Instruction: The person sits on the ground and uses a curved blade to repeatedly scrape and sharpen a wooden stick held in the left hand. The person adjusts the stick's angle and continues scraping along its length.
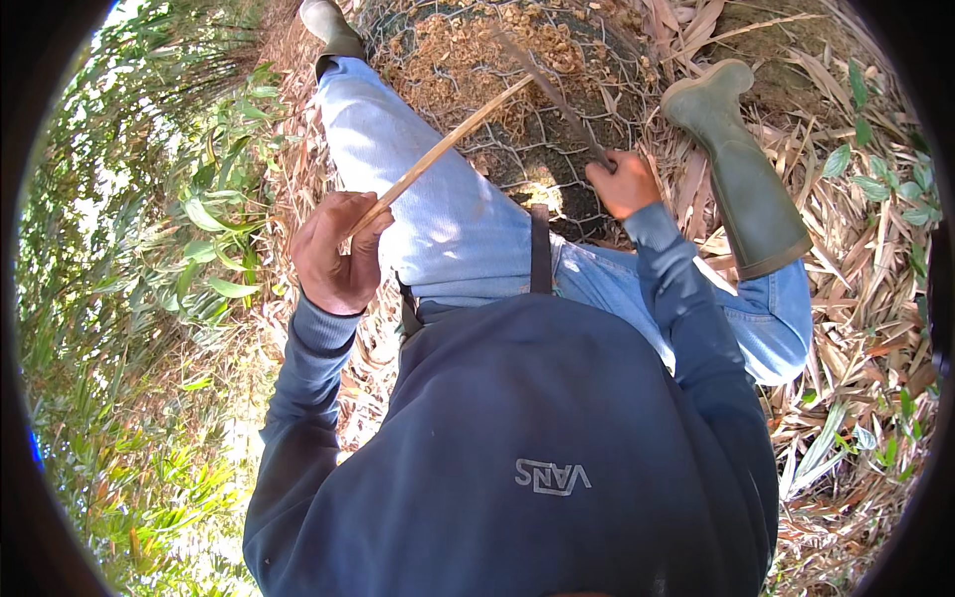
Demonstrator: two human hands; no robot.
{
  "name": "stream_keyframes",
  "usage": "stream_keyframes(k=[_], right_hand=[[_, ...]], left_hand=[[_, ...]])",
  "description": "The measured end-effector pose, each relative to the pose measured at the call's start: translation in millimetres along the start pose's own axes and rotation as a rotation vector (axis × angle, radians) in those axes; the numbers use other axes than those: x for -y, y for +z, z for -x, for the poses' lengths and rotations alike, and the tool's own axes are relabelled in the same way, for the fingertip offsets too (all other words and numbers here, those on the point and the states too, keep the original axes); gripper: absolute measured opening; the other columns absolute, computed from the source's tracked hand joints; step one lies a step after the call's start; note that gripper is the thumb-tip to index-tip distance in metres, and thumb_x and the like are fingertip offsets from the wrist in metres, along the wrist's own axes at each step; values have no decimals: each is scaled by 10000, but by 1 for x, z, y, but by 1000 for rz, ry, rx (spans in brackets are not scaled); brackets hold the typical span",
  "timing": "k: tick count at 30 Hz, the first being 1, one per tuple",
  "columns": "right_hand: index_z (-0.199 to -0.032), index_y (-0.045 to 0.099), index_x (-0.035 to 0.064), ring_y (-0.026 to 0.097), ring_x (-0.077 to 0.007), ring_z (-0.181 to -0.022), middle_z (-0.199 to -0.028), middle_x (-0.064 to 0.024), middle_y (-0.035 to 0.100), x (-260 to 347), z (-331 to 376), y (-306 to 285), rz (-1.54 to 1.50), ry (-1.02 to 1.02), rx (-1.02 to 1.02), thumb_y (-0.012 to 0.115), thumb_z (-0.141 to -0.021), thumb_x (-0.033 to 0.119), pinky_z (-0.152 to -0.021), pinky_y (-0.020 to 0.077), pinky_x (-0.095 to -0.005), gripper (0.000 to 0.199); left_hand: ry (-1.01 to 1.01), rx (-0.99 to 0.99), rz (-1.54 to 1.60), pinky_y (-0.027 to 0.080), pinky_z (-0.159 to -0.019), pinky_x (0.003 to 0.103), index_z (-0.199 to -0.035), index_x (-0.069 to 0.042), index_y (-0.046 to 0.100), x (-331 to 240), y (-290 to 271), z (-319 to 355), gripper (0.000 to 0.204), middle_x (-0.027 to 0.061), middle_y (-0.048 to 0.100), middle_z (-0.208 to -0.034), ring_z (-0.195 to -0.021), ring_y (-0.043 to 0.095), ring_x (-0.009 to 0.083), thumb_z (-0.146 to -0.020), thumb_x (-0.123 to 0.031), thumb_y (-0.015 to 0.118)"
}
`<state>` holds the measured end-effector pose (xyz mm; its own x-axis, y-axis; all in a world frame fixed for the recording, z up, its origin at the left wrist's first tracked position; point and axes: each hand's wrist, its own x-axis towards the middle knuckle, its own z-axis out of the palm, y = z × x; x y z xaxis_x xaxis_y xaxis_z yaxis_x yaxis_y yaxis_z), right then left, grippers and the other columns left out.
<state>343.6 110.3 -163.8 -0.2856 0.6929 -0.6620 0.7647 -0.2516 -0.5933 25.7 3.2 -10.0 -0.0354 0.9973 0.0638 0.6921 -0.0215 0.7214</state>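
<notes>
My left hand [339, 249] pinches the near end of a pale wooden stick [448, 141], which slants up and away to the right. In my right hand [625, 185], closed fingers grip a long, narrow, dark blade-like tool [569, 117]. The tool leans up and to the left, and its far part is blurred. The stick's far end meets or overlaps the tool in view; whether they touch I cannot tell. Both hands are held above my spread legs, in front of the wire netting [487, 159] on the ground.
Brown shavings or crumbs [468, 45] lie over the netting between my legs. A green rubber boot [746, 184] is on my right, another boot [333, 30] at the far left. Dry leaves [846, 348] cover the ground, with green plants [214, 239] on the left.
</notes>
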Motion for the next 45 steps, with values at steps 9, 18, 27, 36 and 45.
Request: stream_keyframes(k=[9, 18, 27, 36, 45], right_hand=[[-857, 654, 10, 631, -338, -590, -664, -194, 620, 82, 62, -9, -99, -270, 40, 666, -759, 211, -564, 476, -415, 224], [-810, 612, -9, 546, -392, -543, -590, -226, 519, 77, 55, 4, -171, -274, 8, 683, -752, 175, -532, 413, -432, 206], [-851, 661, -35, 606, -412, -629, -675, -260, 581, 59, 37, 7, -193, -218, -55, 626, -763, 233, -570, 447, -445, 283], [-855, 676, -14, 628, -417, -668, -680, -251, 611, 50, 24, 2, -58, -170, -50, 628, -767, 281, -632, 486, -448, 312], [-874, 693, -5, 656, -417, -774, -745, -253, 647, 22, -2, 6, -43, -35, -19, 620, -772, 354, -745, 511, -470, 380]], left_hand=[[-372, -319, 235, 521, -543, 240, -929, 40, 530, -26, 21, -15, 181, 121, 656, -645, -592, 665, 148, -979, -133, 554], [-417, -387, 222, 498, -508, 258, -918, 17, 491, -41, 31, -20, 202, 117, 609, -629, -536, 597, 149, -993, -164, 536], [-420, -428, 262, 508, -503, 260, -906, 10, 473, -44, 34, -17, 169, 100, 587, -608, -535, 599, 141, -990, -125, 530], [-426, -437, 244, 519, -502, 273, -921, 12, 466, -45, 37, -15, 199, 115, 588, -602, -522, 591, 148, -997, -162, 526], [-392, -450, 263, 511, -476, 286, -947, 28, 476, -40, 40, -15, 231, 119, 576, -589, -507, 587, 160, -998, -191, 527]])
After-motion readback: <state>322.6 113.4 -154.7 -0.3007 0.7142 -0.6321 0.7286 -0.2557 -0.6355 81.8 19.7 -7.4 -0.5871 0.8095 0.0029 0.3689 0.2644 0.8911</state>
